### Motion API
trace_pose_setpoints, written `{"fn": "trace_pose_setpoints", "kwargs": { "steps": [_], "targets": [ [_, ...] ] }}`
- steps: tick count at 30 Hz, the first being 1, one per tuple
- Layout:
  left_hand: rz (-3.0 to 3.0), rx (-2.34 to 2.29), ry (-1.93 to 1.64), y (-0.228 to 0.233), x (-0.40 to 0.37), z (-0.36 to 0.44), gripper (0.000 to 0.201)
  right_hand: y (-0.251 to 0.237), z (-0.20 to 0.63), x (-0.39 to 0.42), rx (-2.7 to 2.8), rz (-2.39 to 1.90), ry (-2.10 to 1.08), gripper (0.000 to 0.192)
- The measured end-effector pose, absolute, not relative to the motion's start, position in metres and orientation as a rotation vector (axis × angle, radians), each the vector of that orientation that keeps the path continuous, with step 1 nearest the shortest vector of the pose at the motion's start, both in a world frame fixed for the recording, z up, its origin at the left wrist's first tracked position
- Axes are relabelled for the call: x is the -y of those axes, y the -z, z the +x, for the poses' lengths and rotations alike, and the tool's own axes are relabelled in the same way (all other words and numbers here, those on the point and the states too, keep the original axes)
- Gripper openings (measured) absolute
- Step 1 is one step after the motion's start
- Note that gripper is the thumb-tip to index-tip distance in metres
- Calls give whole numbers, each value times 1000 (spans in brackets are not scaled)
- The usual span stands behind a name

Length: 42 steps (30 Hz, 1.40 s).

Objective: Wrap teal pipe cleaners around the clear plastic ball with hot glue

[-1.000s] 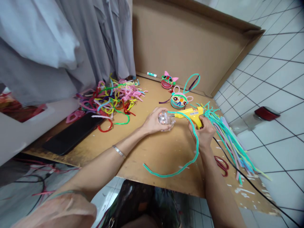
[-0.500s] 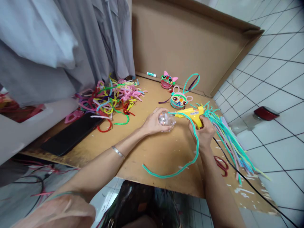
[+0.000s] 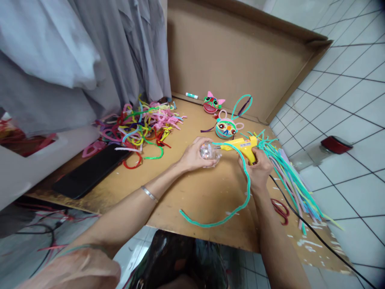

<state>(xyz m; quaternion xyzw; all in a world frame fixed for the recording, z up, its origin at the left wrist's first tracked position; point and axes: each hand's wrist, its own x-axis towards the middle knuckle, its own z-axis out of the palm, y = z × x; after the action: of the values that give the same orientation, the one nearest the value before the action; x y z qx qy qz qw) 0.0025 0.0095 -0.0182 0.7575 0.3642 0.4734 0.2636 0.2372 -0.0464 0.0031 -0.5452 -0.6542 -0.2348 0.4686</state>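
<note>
In the head view my left hand [image 3: 195, 155] is closed round a clear plastic ball [image 3: 206, 151] above the middle of the table. My right hand [image 3: 259, 165] grips a yellow glue gun [image 3: 246, 147] by its handle. The gun's nozzle points left and is close to the ball; whether they touch I cannot tell. A long turquoise pipe cleaner [image 3: 248, 188] starts at the top of the ball, passes in front of the gun and curves down toward the table's front edge.
Two decorated animal-face balls, one pink-eared [image 3: 211, 102] and one with looped ears [image 3: 226, 127], stand at the back. Tangled pipe cleaners [image 3: 144, 124] and a black tray-like object [image 3: 90, 170] lie left. Straight pipe cleaners [image 3: 288, 176], red-handled scissors [image 3: 280, 211] and a black cord [image 3: 313, 229] lie right.
Almost nothing differs. The glue gun's nozzle and the ball have shifted very slightly left; both hands keep their grips.
</note>
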Motion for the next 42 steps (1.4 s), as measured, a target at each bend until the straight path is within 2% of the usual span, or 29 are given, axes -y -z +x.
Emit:
{"fn": "trace_pose_setpoints", "kwargs": {
  "steps": [42],
  "targets": [
    [2095, -1004, -1264, 17, -10, 2, 65, -8, 234, 50, 1593, -1363, 539, 23]
  ]
}}
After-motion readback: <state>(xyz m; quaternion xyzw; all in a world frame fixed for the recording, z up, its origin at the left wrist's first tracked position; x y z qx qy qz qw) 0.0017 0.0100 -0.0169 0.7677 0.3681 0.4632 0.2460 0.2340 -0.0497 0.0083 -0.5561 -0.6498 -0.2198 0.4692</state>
